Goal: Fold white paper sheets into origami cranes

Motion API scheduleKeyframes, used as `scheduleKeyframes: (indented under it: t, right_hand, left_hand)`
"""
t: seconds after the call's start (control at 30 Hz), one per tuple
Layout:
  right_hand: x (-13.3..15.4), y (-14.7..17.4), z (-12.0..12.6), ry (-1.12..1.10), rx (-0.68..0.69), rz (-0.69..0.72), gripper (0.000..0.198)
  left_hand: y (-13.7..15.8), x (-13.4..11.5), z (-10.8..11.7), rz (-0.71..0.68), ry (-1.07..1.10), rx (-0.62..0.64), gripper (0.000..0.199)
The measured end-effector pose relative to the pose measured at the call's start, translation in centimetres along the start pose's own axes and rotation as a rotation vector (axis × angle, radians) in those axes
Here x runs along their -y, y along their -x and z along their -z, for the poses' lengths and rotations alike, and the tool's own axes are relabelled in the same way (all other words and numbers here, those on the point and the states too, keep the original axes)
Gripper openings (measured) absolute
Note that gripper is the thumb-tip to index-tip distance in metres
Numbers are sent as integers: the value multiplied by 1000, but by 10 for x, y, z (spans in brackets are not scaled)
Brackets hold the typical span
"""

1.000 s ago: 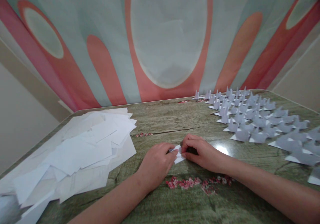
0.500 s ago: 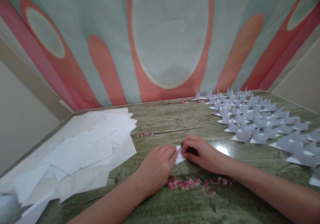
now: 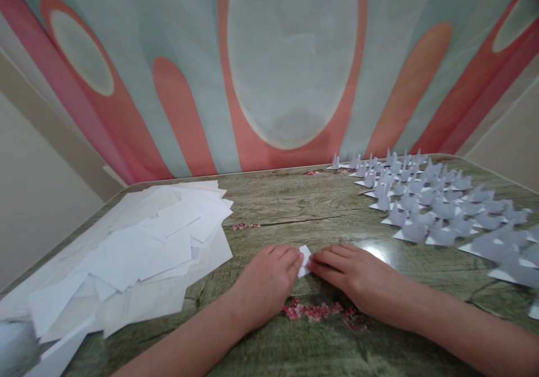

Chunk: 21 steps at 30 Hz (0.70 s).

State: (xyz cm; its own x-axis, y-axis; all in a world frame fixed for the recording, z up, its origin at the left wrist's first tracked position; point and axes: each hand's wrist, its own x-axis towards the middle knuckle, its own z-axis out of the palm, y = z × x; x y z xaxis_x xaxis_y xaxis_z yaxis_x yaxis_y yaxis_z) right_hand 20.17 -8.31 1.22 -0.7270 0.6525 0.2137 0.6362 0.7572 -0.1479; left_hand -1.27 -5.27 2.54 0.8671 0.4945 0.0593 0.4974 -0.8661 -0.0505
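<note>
A small folded piece of white paper (image 3: pixel 304 258) lies on the table between my hands, its middle showing and its sides under my fingers. My left hand (image 3: pixel 270 276) is closed on the paper's left side, fingers together and thumb hidden. From the right, my right hand (image 3: pixel 351 273) presses its fingertips together on the opposite edge. Most of the folds are too small or covered to make out. Many white folded paper birds (image 3: pixel 415 228) stand in rows at the right.
A loose, overlapping heap of white paper sheets (image 3: pixel 147 256) covers the table's left side. The wood-patterned table (image 3: pixel 286 200) has printed pink flowers. Behind its far edge hangs a coral and grey-green patterned backdrop (image 3: pixel 290 158).
My right hand has flattened from a raised, arched pinch to lower, straighter fingers on the paper. My left hand stays at the paper's left side. The view has shifted slightly.
</note>
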Motion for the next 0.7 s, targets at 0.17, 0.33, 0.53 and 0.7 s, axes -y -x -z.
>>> scheduleKeyframes:
  t: [0.17,0.33,0.53,0.7]
  right_hand:
    - [4,-3,3,84,47,2,31]
    - [5,-3,3,67,45,2,31]
    - [2,-1,0,23,36,-17,34]
    - [3,-3,1,17,50,-20,35]
  left_hand:
    - [-1,2,4,-6,46,-8,32]
    - [-3,5,1,-1,88,-46,28]
    - [-4,10,-7,50,206,-126,25]
    - [-3,13,-11,78,291,-168,24]
